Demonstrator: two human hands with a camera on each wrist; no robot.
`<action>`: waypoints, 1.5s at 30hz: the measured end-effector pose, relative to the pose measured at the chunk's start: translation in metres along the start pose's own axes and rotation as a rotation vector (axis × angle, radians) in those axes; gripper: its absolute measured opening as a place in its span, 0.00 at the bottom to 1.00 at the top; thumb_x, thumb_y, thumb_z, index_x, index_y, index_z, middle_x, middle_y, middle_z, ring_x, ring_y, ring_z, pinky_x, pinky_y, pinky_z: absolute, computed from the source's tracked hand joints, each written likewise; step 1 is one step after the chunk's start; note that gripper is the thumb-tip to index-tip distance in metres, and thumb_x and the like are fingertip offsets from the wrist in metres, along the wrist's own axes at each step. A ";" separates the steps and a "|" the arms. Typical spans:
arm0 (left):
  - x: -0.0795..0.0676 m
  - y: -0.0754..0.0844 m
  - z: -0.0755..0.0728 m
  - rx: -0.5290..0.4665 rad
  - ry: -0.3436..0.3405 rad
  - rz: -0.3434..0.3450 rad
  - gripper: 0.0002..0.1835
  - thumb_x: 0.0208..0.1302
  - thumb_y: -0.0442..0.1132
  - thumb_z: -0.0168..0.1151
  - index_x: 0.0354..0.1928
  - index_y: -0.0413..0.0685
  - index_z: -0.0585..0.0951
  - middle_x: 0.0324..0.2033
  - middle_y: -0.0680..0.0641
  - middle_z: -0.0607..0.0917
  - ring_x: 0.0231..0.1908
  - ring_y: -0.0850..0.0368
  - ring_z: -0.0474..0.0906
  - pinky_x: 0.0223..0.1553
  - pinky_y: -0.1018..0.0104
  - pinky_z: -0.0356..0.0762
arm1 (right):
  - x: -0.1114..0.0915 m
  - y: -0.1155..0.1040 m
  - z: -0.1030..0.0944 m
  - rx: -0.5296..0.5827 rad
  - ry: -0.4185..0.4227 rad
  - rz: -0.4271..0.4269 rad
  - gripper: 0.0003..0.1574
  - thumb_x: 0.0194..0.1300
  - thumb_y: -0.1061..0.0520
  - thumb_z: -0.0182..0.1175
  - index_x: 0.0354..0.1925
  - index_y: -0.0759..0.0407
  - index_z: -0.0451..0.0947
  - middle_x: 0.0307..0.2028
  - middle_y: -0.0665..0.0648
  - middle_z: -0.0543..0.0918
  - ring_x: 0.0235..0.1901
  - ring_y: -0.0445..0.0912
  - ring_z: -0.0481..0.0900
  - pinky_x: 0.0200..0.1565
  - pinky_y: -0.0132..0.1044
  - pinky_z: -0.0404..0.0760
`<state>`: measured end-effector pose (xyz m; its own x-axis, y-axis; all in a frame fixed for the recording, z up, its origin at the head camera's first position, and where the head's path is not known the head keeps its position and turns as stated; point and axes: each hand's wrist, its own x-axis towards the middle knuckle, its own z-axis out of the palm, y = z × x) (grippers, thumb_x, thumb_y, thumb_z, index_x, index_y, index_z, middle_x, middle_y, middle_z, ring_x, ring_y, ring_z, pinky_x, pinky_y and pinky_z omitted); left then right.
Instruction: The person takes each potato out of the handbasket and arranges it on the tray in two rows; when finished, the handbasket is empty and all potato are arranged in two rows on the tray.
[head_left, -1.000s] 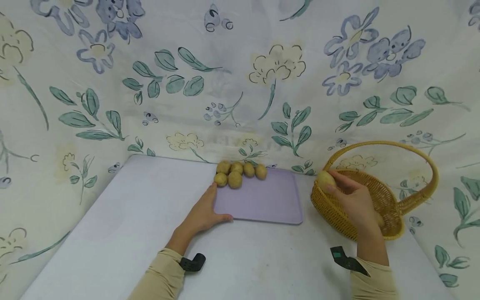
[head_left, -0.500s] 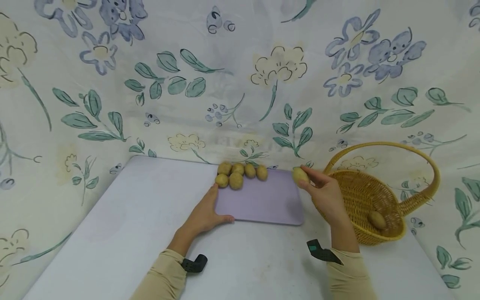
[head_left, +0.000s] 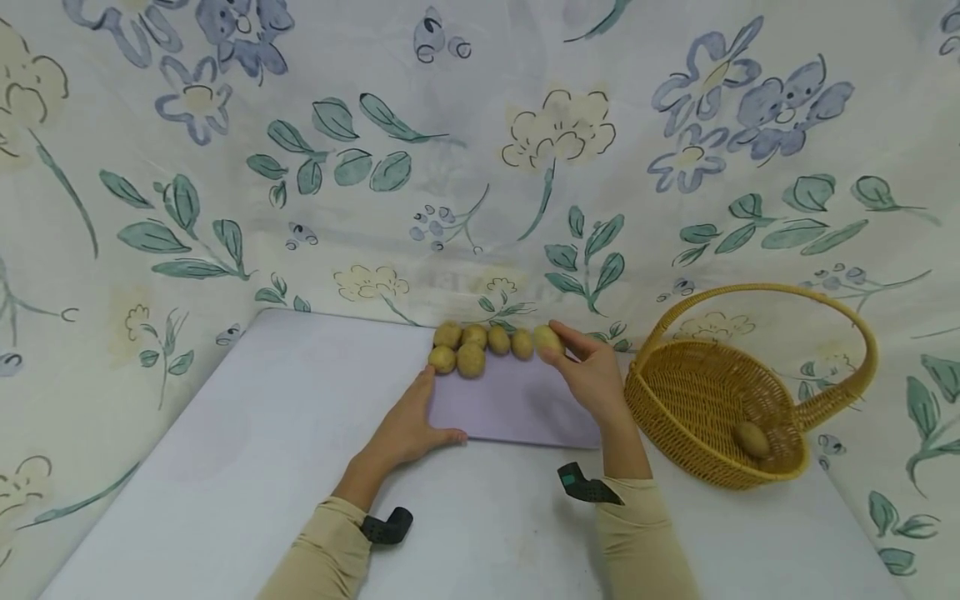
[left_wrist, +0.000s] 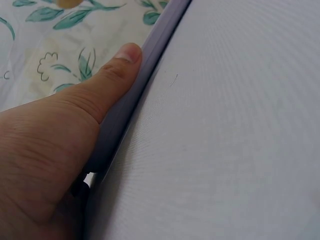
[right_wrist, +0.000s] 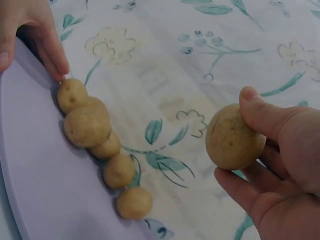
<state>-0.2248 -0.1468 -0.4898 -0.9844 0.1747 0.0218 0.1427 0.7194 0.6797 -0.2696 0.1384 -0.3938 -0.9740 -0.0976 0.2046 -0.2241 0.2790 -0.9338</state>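
Note:
Between the thumb and fingertips of my right hand [head_left: 596, 382] is a pale yellow potato [right_wrist: 232, 137]. The head view has it over the back right part of a lilac tray [head_left: 510, 408], close to the end of a row of potatoes. Several potatoes lie along the tray's back left, among them a rounder front one [head_left: 471, 360] and the rightmost one [head_left: 522, 343]. My left hand [head_left: 403, 427] spans the tray's front left corner, fingers stretched along the left side and thumb [left_wrist: 112, 75] on the front edge. Its fingertips reach the leftmost potato [head_left: 442, 360].
To the right of the tray stands a wicker basket [head_left: 637, 396] with a tall arched handle [head_left: 765, 287]. One potato [head_left: 752, 439] lies inside it. The white table [head_left: 495, 517] meets a flower-printed cloth [head_left: 465, 167] at the back and sides.
My right hand has carried the potato left from the basket's rim to above the tray, beside the row. The left hand has stayed at the tray's corner.

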 end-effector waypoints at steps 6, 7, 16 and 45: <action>0.001 0.000 -0.001 0.003 0.003 -0.002 0.73 0.47 0.65 0.78 0.81 0.38 0.41 0.82 0.39 0.46 0.81 0.43 0.43 0.82 0.48 0.45 | 0.008 0.001 0.024 0.007 0.042 -0.008 0.31 0.66 0.57 0.70 0.66 0.57 0.78 0.68 0.54 0.79 0.71 0.49 0.72 0.67 0.44 0.78; 0.001 -0.001 -0.001 0.002 0.006 -0.002 0.73 0.47 0.65 0.78 0.81 0.38 0.41 0.82 0.39 0.46 0.81 0.42 0.43 0.82 0.48 0.45 | 0.009 0.002 0.027 0.011 0.049 -0.004 0.32 0.66 0.57 0.70 0.66 0.57 0.78 0.68 0.54 0.79 0.71 0.49 0.73 0.68 0.44 0.77; 0.000 -0.003 0.001 -0.018 0.016 0.013 0.74 0.46 0.66 0.78 0.81 0.37 0.42 0.82 0.38 0.46 0.81 0.42 0.44 0.82 0.47 0.46 | 0.018 0.018 0.058 0.020 0.133 0.041 0.31 0.63 0.58 0.72 0.64 0.59 0.79 0.66 0.56 0.80 0.69 0.51 0.75 0.67 0.42 0.78; 0.001 -0.003 0.004 -0.011 0.025 0.029 0.76 0.45 0.67 0.78 0.81 0.37 0.40 0.81 0.37 0.46 0.81 0.42 0.44 0.81 0.47 0.47 | 0.025 0.064 0.099 -0.225 0.207 0.087 0.31 0.56 0.51 0.78 0.58 0.54 0.85 0.57 0.56 0.87 0.66 0.53 0.77 0.71 0.47 0.74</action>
<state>-0.2254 -0.1465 -0.4949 -0.9821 0.1787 0.0599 0.1705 0.7068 0.6865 -0.3046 0.0588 -0.4778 -0.9708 0.1263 0.2041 -0.1192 0.4844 -0.8667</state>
